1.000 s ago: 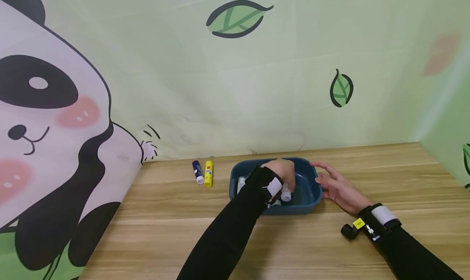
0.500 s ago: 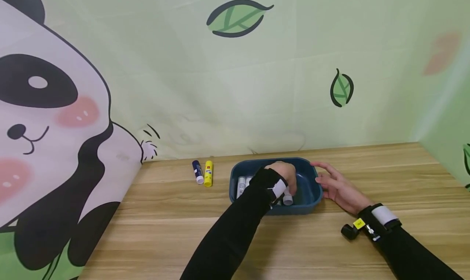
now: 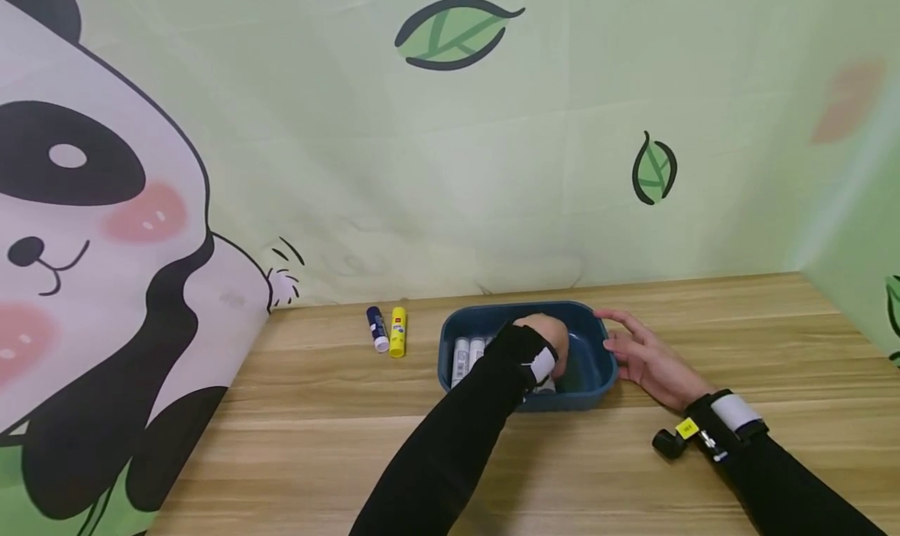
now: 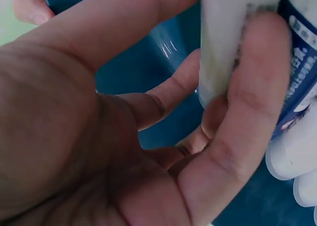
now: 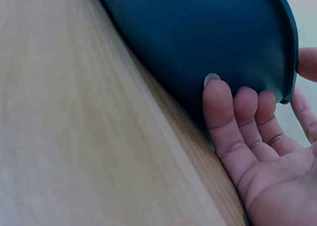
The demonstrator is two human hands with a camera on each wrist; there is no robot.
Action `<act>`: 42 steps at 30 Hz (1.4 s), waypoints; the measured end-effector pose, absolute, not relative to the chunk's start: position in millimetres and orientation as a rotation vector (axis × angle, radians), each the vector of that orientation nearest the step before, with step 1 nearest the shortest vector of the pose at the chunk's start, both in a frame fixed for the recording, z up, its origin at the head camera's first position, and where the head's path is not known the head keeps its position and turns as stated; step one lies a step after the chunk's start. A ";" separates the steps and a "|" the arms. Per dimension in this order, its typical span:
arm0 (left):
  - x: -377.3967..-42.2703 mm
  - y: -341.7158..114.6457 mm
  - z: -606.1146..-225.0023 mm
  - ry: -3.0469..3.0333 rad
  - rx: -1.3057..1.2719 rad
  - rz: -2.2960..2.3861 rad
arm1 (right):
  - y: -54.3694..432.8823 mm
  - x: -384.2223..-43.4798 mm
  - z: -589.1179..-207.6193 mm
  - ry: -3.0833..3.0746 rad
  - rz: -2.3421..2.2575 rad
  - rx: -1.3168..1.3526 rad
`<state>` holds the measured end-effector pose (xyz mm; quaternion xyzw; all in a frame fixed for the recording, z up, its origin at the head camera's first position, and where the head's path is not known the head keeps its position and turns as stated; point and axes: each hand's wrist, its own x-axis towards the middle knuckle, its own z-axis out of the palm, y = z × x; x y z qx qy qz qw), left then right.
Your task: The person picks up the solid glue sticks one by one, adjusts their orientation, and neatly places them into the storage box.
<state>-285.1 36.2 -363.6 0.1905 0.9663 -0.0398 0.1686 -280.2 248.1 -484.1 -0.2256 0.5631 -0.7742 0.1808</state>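
Note:
In the head view my left hand (image 3: 547,334) reaches down into a dark blue plastic bin (image 3: 585,348). Up close in the left wrist view, its fingers curl round a pale glue stick (image 4: 223,47). Right beside that one stands a navy glue stick (image 4: 301,62), and white ends of several others (image 4: 285,159) show below. More white sticks (image 3: 461,358) lie in the bin's left part, some covered by my left wrist. My right hand (image 3: 654,368) is at the bin's right end; its fingertips (image 5: 218,97) rest against the outer wall with the fingers relaxed.
Left of the bin, a navy glue stick (image 3: 377,330) and a yellow glue stick (image 3: 398,332) lie side by side on the wooden table (image 3: 309,411). Behind the table hangs a green backdrop (image 3: 562,208) printed with a panda and leaves.
My left hand has shifted slightly right inside the bin, uncovering more white sticks on the left. My right hand stays at the bin's end.

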 end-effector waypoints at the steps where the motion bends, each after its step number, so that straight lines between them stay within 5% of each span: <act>1: -285.7 35.7 -364.6 2.749 0.566 -0.119 | 248.2 -280.4 -484.4 1.588 -2.187 -0.639; 20: -281.6 22.6 -371.9 2.849 0.863 -0.186 | 248.1 -280.1 -484.4 1.589 -2.186 -0.624; 42: -281.8 27.4 -369.0 2.844 0.706 -0.131 | 247.4 -280.2 -485.4 1.603 -2.181 -0.596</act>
